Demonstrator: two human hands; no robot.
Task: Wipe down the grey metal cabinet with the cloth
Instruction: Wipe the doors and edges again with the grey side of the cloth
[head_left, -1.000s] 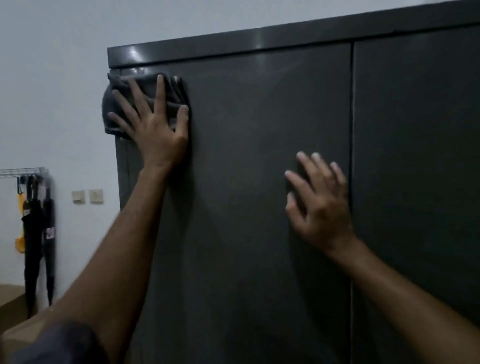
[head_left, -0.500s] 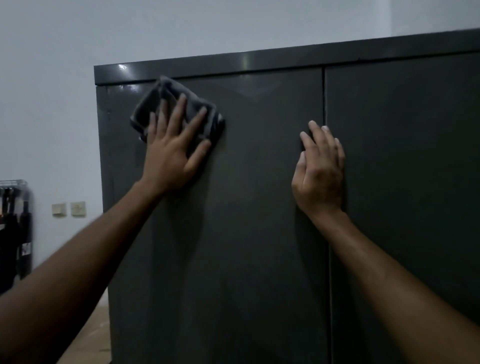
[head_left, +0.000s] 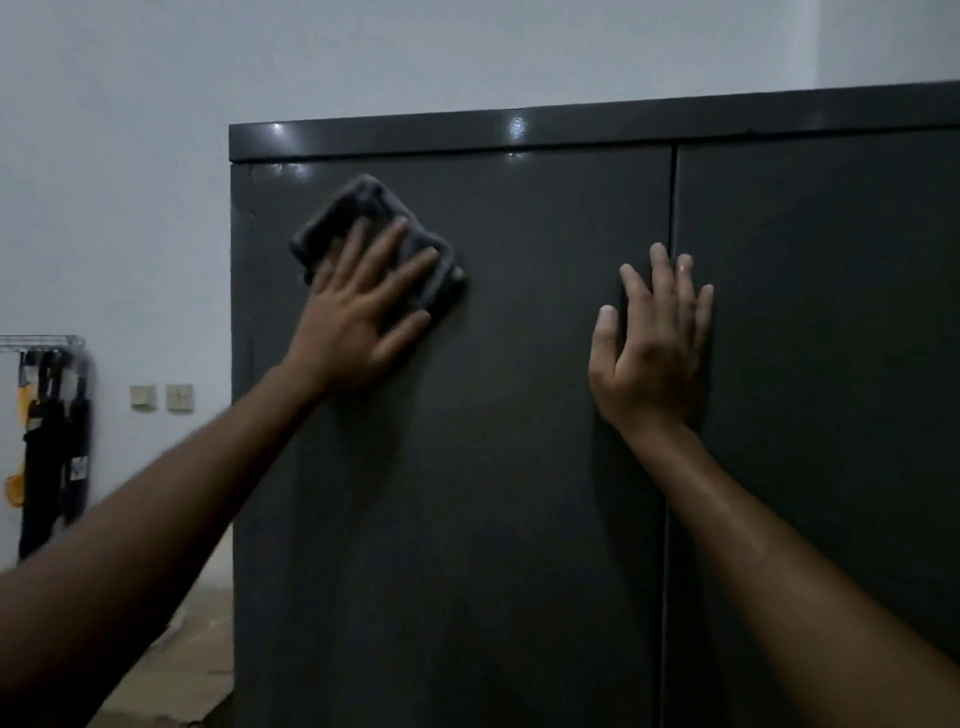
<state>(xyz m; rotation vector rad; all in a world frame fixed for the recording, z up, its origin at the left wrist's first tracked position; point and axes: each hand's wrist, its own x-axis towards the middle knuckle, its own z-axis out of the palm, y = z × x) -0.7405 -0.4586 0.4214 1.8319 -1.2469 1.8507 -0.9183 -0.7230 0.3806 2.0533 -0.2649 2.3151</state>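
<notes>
Left hand (head_left: 363, 317) flat, fingers spread, pressing folded grey cloth (head_left: 374, 228) on upper left door of grey metal cabinet (head_left: 467, 467); right hand (head_left: 652, 343) flat, holding nothing, bracing near door seam (head_left: 670, 364); risk: cloth slips from under the palm, since nothing grips it.

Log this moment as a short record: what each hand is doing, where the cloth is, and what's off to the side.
left hand: left hand flat, fingers spread, presses the cloth against the door
cloth: dark folded cloth on the upper left of the left door
right hand: right hand flat on the cabinet, over the seam between the doors
cabinet: grey metal cabinet, both doors closed
side: wall switches; dark items hanging on a rack
</notes>
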